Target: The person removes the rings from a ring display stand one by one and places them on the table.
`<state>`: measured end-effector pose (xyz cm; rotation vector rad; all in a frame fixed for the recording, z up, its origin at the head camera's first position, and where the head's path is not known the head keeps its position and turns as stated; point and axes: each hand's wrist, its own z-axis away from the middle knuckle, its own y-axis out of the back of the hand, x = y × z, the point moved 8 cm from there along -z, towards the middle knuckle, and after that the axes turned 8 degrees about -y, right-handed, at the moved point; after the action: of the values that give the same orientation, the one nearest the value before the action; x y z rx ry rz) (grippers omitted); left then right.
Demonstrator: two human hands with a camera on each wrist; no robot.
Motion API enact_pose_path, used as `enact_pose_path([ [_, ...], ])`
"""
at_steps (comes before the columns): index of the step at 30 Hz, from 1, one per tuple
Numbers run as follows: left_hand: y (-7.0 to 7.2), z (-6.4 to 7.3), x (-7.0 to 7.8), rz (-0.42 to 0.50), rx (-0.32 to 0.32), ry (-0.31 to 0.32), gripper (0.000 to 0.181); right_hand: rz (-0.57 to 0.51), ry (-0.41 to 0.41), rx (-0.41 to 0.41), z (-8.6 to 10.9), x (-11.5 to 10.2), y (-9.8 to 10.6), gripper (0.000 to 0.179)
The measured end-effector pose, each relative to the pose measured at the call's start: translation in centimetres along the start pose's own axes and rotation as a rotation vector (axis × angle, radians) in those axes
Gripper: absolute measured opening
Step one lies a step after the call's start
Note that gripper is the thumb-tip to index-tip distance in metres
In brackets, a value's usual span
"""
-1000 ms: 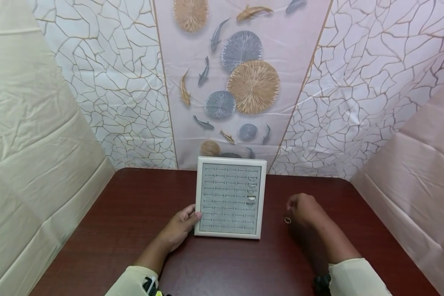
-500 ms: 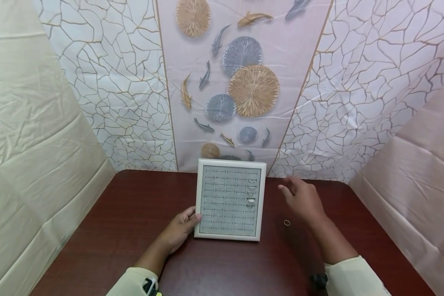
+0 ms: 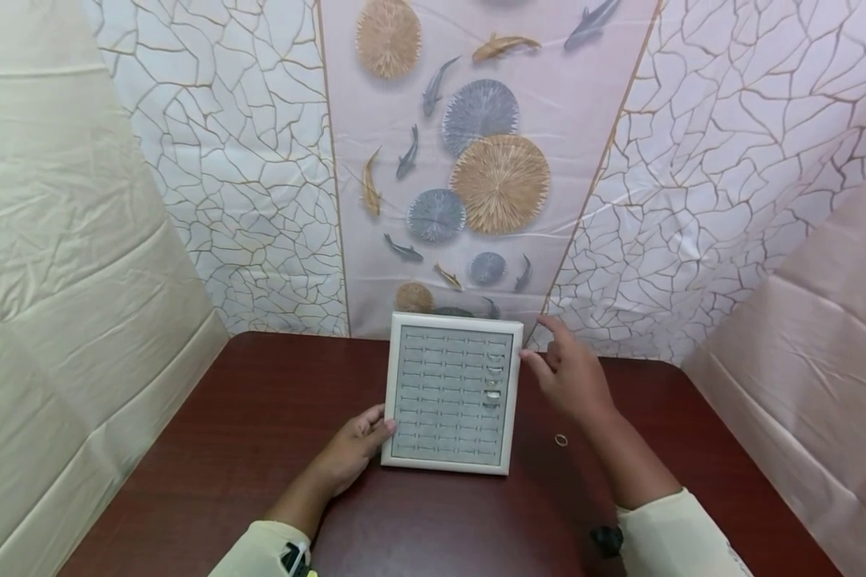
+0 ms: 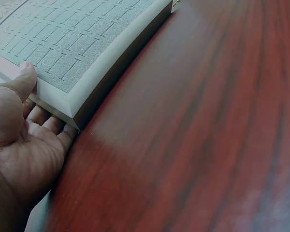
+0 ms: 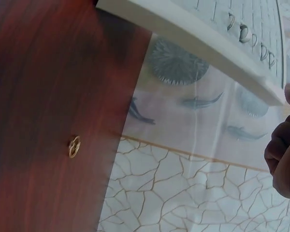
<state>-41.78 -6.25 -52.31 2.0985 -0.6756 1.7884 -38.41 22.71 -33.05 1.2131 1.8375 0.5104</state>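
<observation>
A white-framed ring display board (image 3: pixel 445 466) with grey slotted padding leans back on the table. Several rings (image 3: pixel 492 394) sit in the column of slots at its right side. My left hand (image 3: pixel 345 455) grips the board's lower left edge; in the left wrist view the thumb (image 4: pixel 26 81) lies over the front, the other fingers behind. Beside the upper right edge is my right hand (image 3: pixel 577 381), thumb and index finger spread apart, thumb tip right at the frame. It holds nothing. A loose gold ring (image 5: pixel 74 146) lies on the table below it.
The dark red-brown wooden table (image 3: pixel 260 385) ends at a patterned cloth backdrop (image 3: pixel 260 176) behind the board. Pale cloth walls (image 3: pixel 58 320) close in both sides. A dark watch (image 3: pixel 606 541) is at the right wrist.
My right hand has risen from near the loose ring and moved left to the board's upper right edge, its fingers spreading. The left hand keeps its grip; the loose ring has stayed put.
</observation>
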Motion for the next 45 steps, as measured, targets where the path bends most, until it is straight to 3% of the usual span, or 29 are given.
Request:
enact_pose_path([
  [7, -0.3, -0.1, 0.2, 0.006, -0.014, -0.006, 0.059, 0.02, 0.063, -0.046, 0.1, -2.0, -1.2, 0.059],
  [14, -0.4, -0.2, 0.3, 0.002, -0.012, -0.008, 0.057, 0.006, 0.158, -0.037, 0.5, -3.0, -1.8, 0.031],
  [25, 0.1, -0.2, 0.0, -0.03, -0.01, -0.016, 0.059, -0.051, 0.168, -0.026, 0.4, -3.5, -2.3, 0.017],
  [29, 0.2, -0.2, 0.0, -0.027, -0.005, -0.021, 0.058, -0.094, 0.144, -0.052, 0.3, -3.5, -2.7, 0.014],
  [40, 0.3, 0.1, 0.1, -0.021, 0.006, -0.01, 0.06, -0.163, -0.044, -0.226, 0.2, -2.9, -3.8, 0.005],
  [45, 0.4, 0.1, 0.0, -0.018, 0.003, -0.013, 0.059, -0.181, -0.07, -0.256, 0.2, -2.9, -4.0, 0.004],
])
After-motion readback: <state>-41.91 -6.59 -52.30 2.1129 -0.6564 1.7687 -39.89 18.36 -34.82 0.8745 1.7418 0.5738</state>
